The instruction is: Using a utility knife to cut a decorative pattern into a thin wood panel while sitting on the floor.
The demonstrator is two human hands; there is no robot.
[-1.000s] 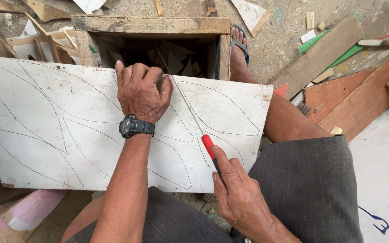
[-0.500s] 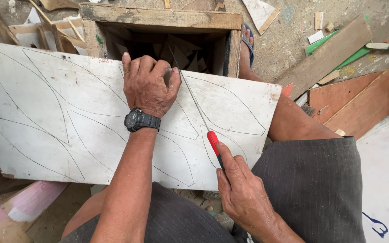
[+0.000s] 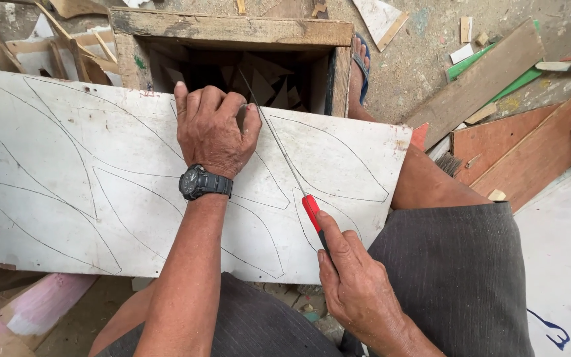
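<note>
My right hand [image 3: 358,291] has pushed the red-handled saw [image 3: 284,157] forward along its cut in the white board [image 3: 67,198]; its handle sat lower and nearer my lap a second ago. My left hand [image 3: 214,129] has crept slightly toward the board's far edge. The view has tipped a little, showing less of the wooden crate [image 3: 232,30]

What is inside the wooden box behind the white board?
The wooden box holds dark triangular offcuts. The white board and the left hand cover its lower part, so its bottom cannot be seen.
</note>
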